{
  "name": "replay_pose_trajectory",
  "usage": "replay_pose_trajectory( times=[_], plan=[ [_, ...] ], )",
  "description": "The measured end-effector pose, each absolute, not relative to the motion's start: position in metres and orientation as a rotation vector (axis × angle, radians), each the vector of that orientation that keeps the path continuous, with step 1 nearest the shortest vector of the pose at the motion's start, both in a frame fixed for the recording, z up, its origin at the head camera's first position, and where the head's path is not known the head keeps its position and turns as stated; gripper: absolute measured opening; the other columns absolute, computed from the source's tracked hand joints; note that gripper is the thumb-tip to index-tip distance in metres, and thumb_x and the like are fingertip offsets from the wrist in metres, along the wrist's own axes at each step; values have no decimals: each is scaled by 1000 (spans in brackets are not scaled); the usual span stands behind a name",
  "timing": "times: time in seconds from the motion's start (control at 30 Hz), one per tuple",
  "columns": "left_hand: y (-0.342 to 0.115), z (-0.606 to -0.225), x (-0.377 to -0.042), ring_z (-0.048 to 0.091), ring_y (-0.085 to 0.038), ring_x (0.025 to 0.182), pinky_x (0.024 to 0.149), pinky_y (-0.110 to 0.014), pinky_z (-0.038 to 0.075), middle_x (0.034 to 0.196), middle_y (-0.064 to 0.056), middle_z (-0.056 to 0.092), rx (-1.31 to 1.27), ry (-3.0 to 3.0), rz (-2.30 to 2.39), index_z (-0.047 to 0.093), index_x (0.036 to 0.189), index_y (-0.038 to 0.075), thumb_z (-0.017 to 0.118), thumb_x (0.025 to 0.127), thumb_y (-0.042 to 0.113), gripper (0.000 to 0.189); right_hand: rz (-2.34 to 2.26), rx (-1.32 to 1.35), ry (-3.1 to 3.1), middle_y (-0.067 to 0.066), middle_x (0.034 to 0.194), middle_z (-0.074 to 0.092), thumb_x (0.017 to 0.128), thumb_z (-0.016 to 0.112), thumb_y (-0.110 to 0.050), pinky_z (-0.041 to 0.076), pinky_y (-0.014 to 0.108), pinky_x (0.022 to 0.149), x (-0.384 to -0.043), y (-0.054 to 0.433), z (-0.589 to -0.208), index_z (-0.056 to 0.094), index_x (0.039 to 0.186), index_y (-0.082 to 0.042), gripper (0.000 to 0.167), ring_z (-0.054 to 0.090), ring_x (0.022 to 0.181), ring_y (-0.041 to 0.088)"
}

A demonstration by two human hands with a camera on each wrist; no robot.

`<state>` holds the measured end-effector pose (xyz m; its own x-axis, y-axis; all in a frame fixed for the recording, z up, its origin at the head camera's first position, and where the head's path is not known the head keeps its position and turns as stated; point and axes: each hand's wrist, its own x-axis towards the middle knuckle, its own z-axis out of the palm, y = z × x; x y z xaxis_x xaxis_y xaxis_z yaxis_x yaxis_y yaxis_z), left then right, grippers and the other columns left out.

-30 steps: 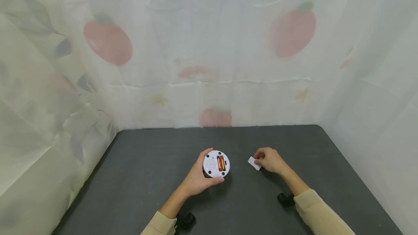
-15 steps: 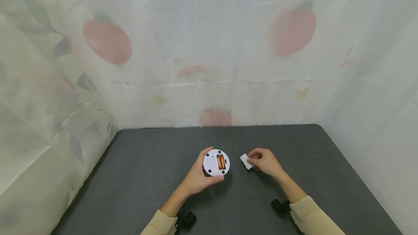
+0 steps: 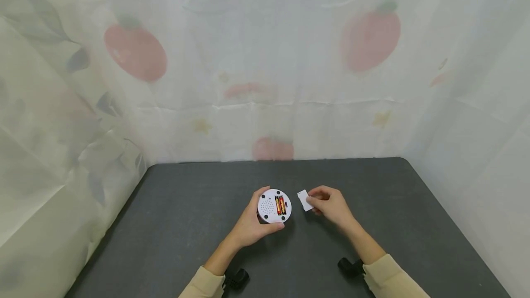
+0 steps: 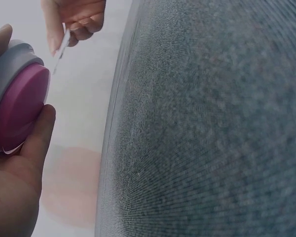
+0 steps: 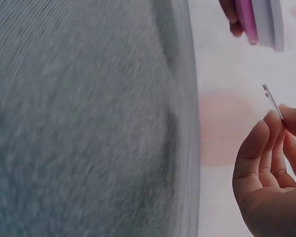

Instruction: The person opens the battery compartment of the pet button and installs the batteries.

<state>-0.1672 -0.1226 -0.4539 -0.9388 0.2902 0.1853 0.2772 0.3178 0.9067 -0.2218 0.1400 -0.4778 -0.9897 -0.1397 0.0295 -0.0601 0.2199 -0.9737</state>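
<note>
My left hand (image 3: 251, 226) grips a round white device (image 3: 268, 217) by its rim, thumb below and fingers above. Its underside faces me, with speaker holes, dark feet and an uncovered slot holding two red-and-gold batteries (image 3: 280, 205). In the left wrist view the device's other side shows a pink dome (image 4: 22, 106). Just to the right, my right hand (image 3: 333, 207) pinches a small white battery cover (image 3: 304, 200) between thumb and fingers. A short gap separates the cover from the device. Edge-on in the right wrist view, the cover (image 5: 272, 101) looks thin, with small tabs at its end.
Both hands are above a dark grey table (image 3: 186, 224). A pale curtain (image 3: 314, 68) with fruit prints stands behind it and along both sides. Black wrist cameras (image 3: 237, 279) are strapped at both sleeves.
My right hand has moved left with the battery cover, bringing it closer to the device and tilting it more upright. The left hand and device have stayed nearly still.
</note>
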Motion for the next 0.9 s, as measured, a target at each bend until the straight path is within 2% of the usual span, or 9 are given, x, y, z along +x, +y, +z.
replay_pose_trajectory(
  times=[0.23,0.67,0.9],
  plan=[
    [-123,-456,-169,59,-13,100,85,-29,49,123,-6,57,569,2523,1757,33,156,14,91,76,14,99,-1992,-190,2355,10,83,67,90,79,-12,55,30,63,-216,133,-469,71,106,2,23,64,67,21],
    [-122,-459,-171,60,-13,99,83,-28,51,125,-8,56,572,2475,1815,31,156,13,90,77,12,98,-2046,-249,2312,13,84,69,90,80,-15,57,32,64,-206,117,-450,71,105,1,24,66,73,37],
    [-122,-459,-171,61,-13,99,82,-29,52,127,-10,55,593,2453,1828,29,156,12,89,78,10,99,-2046,-251,2306,11,83,70,91,79,-13,56,29,63,-203,108,-446,71,105,0,21,66,68,26]
  ],
)
